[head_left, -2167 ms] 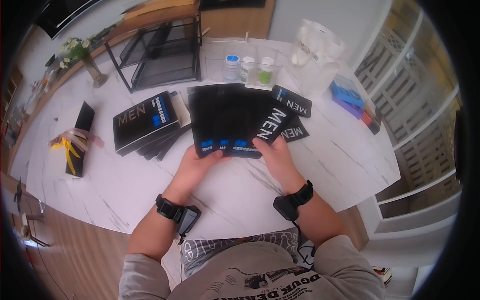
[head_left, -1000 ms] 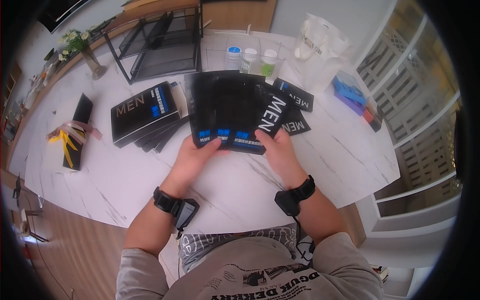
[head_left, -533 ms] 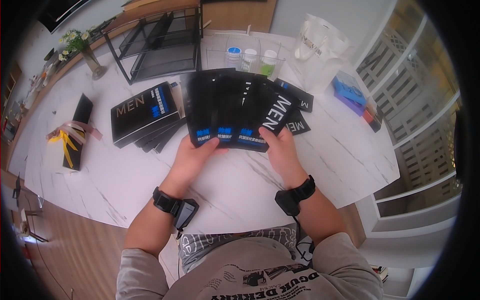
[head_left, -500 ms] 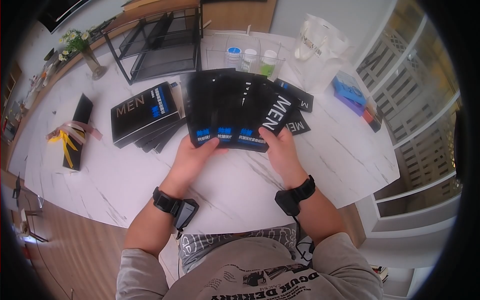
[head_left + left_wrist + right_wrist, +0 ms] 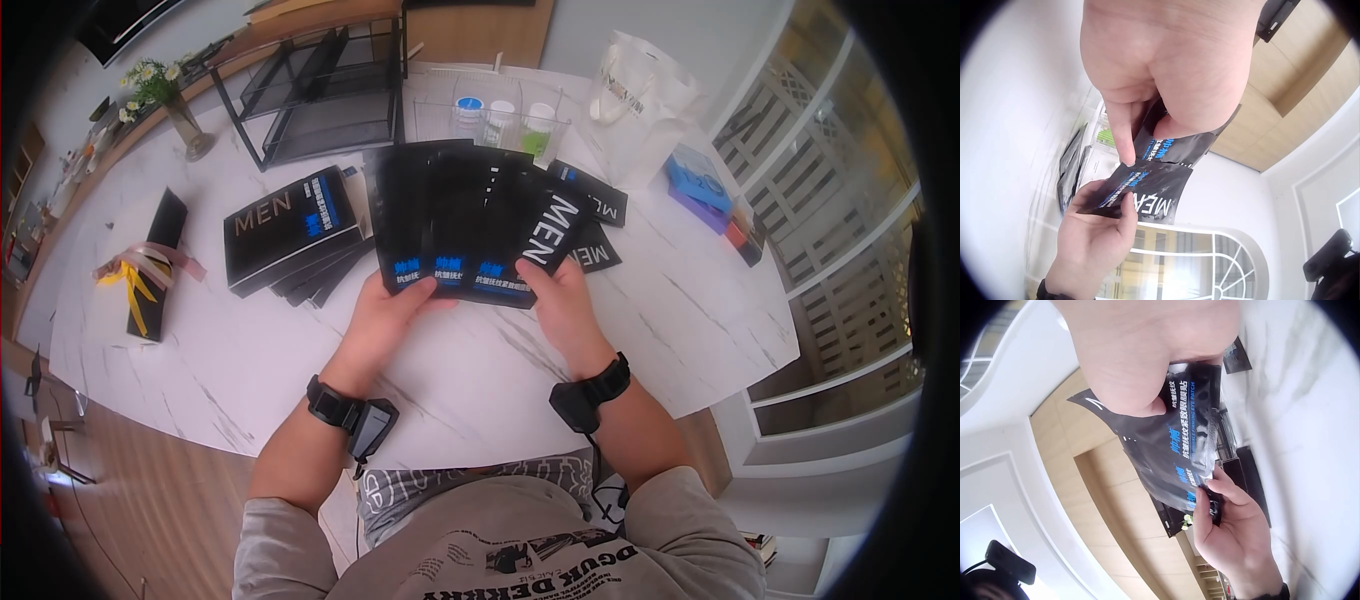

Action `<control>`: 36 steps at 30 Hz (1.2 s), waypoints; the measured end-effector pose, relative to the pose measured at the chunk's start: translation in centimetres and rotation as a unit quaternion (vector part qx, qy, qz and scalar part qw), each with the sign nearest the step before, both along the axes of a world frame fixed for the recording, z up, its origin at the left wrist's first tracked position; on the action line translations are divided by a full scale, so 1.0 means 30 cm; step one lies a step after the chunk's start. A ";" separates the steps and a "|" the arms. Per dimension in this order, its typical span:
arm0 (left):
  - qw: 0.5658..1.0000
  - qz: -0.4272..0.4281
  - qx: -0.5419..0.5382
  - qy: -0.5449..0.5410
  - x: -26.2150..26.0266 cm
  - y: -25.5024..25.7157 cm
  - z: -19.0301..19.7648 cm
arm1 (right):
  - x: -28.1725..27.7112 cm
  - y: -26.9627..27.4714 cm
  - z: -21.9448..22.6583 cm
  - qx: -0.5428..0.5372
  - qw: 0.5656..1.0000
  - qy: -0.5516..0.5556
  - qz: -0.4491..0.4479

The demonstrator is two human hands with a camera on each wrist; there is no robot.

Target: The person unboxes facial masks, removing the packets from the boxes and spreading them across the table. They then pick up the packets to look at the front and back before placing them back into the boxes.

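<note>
Several black eye patch sachets (image 5: 455,215) with blue and white print are spread like a fan in front of the person, above the table. The left hand (image 5: 392,308) pinches their lower left corner, thumb on top. At the lower right the right hand (image 5: 562,300) pinches the sachet marked MEN, its thumb over the print. In the right wrist view the sachets (image 5: 1163,453) bear the words "firming eye patch", and the left hand (image 5: 1235,531) grips the far end. Two more sachets (image 5: 598,252) lie on the table behind the fan, partly covered by it.
A stack of black MEN boxes (image 5: 285,230) stands left of the fan, near a ribboned box (image 5: 160,270). Behind are a mesh desk organizer (image 5: 320,115), a clear bin (image 5: 425,120) with bottles, and a white bag (image 5: 640,110). Blue and purple boxes (image 5: 697,172) sit right.
Both hands keep their hold. The sachets have fanned wider, with white lettering now showing on a middle one, and the fan has sunk slightly over the last half second.
</note>
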State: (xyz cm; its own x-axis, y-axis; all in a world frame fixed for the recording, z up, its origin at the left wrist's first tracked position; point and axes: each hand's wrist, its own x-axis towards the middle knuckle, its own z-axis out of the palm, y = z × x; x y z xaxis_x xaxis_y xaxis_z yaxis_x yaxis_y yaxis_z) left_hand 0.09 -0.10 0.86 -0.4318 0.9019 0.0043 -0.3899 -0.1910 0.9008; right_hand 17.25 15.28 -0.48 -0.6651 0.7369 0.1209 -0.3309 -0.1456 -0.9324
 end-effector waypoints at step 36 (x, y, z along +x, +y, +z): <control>0.996 -0.063 0.008 -0.069 0.012 0.002 -0.013 | 0.004 -0.023 0.013 0.072 0.994 -0.056 0.054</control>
